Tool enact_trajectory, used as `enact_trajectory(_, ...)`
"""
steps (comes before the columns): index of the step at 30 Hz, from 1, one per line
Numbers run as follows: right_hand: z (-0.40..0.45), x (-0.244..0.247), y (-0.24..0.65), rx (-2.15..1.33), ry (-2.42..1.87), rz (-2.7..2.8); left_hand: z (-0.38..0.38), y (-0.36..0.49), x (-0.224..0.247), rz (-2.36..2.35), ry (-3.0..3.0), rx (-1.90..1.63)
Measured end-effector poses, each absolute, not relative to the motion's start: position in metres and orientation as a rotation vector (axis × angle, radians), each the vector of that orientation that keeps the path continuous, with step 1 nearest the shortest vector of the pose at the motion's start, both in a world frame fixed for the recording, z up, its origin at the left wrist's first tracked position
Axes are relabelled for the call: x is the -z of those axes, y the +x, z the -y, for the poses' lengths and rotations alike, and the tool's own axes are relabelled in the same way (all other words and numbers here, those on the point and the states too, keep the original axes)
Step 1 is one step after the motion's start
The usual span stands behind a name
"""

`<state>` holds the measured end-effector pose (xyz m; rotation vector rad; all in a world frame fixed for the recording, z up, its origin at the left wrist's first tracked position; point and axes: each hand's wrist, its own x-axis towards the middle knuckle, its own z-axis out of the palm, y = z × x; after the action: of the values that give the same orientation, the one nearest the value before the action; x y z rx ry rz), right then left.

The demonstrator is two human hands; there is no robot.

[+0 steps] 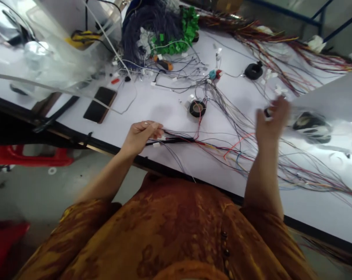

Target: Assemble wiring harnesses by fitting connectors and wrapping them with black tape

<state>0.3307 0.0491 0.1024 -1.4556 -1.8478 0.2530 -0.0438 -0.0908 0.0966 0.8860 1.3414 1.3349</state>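
My left hand is closed in a pinch on the end of a wire bundle near the table's front edge. Thin wires of several colours run from it to the right, partly in black sleeving, with a small white connector just below the fingers. My right hand is raised over the wires at the right, its fingers smeared by motion. Something small and black shows between its thumb and fingers; whether it is held is unclear. A black tape roll lies between the hands, a red wire crossing it.
Farther back lie another black tape roll, an orange-handled tool and a heap of dark wires with green connectors. At the left are a phone and clear plastic bags. A white panel juts in from the right.
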Motion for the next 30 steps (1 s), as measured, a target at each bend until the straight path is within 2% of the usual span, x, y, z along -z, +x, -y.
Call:
enact_trajectory(3,-0.007,-0.109,0.209,-0.946,-0.812,2.188,0.091,-0.041,-0.095,-1.294,1.038,-1.321)
enact_trajectory(5,0.014,-0.102,0.145,-1.265,-0.641,2.235,0.093,-0.049,-0.097,-1.279,1.097,-1.314)
enact_trajectory(8,0.027,-0.082,0.098,-1.37,-0.7,2.157,0.107,-0.079,-0.094,-1.424,1.235,-1.236)
enact_trajectory(12,0.02,-0.063,0.087,-1.453,-0.78,2.117,0.128,-0.119,-0.071,-1.793,1.625,-0.804)
enact_trajectory(14,0.017,-0.058,0.081,-1.509,-0.791,2.101,0.129,-0.128,-0.056,-1.833,1.733,-0.609)
enact_trajectory(17,0.014,-0.054,0.067,-1.577,-0.774,2.058,0.12,-0.13,-0.043,-1.868,1.773,-0.541)
enact_trajectory(20,0.013,-0.053,0.06,-1.547,-0.744,2.018,0.113,-0.128,-0.043,-1.824,1.705,-0.735)
enact_trajectory(25,0.009,-0.057,0.068,-1.543,-0.786,1.957,0.108,-0.119,-0.054,-1.438,1.103,-1.293)
enact_trajectory(30,0.004,-0.068,0.079,-1.699,-0.763,1.863,0.098,-0.102,-0.056,-1.137,0.659,-1.452)
